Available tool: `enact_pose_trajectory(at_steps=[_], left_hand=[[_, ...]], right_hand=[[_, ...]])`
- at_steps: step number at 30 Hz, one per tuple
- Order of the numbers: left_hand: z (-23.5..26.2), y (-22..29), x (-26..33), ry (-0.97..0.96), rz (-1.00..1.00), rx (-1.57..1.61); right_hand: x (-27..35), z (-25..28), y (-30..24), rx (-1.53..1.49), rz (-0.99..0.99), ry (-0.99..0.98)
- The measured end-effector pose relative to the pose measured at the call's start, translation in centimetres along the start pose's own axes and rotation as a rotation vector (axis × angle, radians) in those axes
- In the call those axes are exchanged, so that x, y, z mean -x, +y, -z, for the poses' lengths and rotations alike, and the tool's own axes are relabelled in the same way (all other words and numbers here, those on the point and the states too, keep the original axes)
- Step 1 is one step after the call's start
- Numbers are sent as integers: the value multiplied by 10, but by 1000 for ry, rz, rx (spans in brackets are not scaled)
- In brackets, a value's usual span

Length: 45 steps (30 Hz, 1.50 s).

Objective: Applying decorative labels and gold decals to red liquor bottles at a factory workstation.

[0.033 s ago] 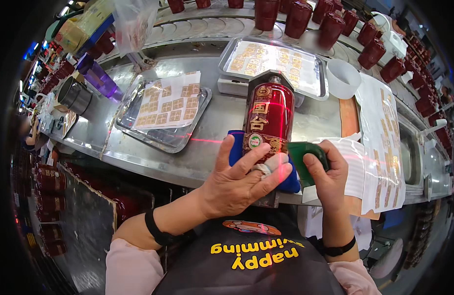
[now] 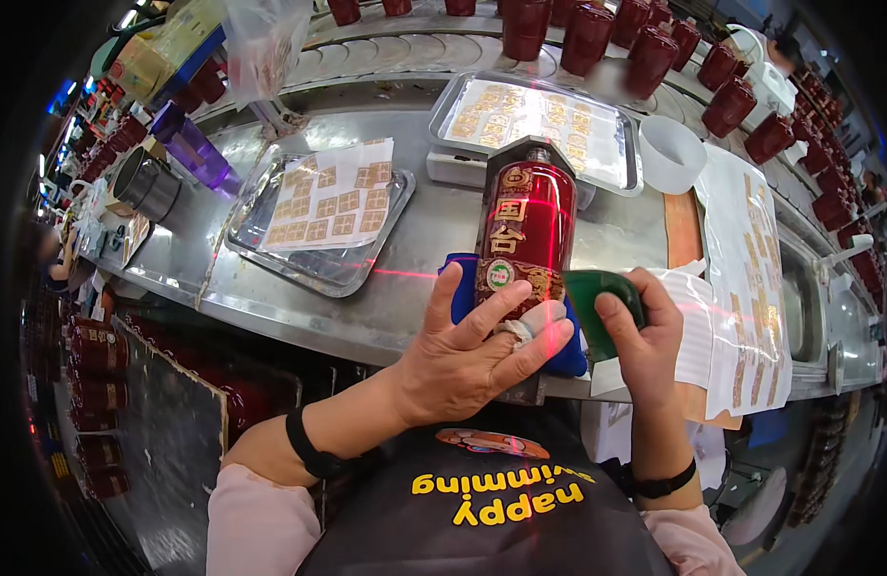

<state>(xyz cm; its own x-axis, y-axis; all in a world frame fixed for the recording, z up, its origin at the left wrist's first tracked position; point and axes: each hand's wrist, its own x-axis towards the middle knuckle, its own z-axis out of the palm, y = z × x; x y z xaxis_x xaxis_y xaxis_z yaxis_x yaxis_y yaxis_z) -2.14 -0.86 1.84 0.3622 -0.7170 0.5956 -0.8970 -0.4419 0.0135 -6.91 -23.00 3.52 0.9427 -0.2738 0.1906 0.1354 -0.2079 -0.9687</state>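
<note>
A glossy dark red bottle [image 2: 539, 216] with gold markings lies in a dark angular cradle [image 2: 488, 187], neck pointing away from me. Across its lower end rests my left hand [image 2: 472, 360], fingers spread, with white wrapping on one finger. A round white and green sticker [image 2: 500, 275] shows just beyond the fingertips. My right hand [image 2: 645, 336] pinches a dark green, flat scraper [image 2: 602, 302], whose edge is close to the bottle's right side; I cannot tell whether it touches. Blue cloth [image 2: 462, 300] sticks out on both sides beneath the bottle.
Sheets of gold labels lie in a left metal tray [image 2: 342, 285], a far tray [image 2: 630, 158] and as a long sheet [image 2: 741, 288] at right. A white ring-shaped roll [image 2: 674, 154], purple cup [image 2: 194, 149] and dark metal cup [image 2: 145, 187] stand around. Red bottles [image 2: 587, 38] line the conveyor behind.
The bottles on the conveyor have shifted very slightly to the right. My right hand has tilted the green scraper a little. My left hand has hardly moved.
</note>
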Motion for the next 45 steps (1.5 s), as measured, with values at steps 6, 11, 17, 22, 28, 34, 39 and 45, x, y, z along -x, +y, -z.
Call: enact_pose_trajectory(at_steps=[6,11,17,22,28,34,39,45], left_hand=[[-21,-17,37,185,291,261],[-8,-23,22,182,265,218],[-9,-24,31,153,309,292],[-14,-25,28,117,348,302],[-12,-23,27,115,288,233],[-16,-28,28,103,371,298],[-13,-27,22,93,252,203],[-24,-27,28,-26,450,320]], right_hand=[[-11,-25,-19,589,921,-218],[-32,-10,-23,343,391,-405],[-8,-23,-43,529,713,-480],[-49,-22,-20,512,410,-87],[-35,-19,-37,378,362,-447],[-28,-28,-49,500,487,-435],[-53,-21,-15,609,539,108],[-11,-22,-42,380,559,-678]])
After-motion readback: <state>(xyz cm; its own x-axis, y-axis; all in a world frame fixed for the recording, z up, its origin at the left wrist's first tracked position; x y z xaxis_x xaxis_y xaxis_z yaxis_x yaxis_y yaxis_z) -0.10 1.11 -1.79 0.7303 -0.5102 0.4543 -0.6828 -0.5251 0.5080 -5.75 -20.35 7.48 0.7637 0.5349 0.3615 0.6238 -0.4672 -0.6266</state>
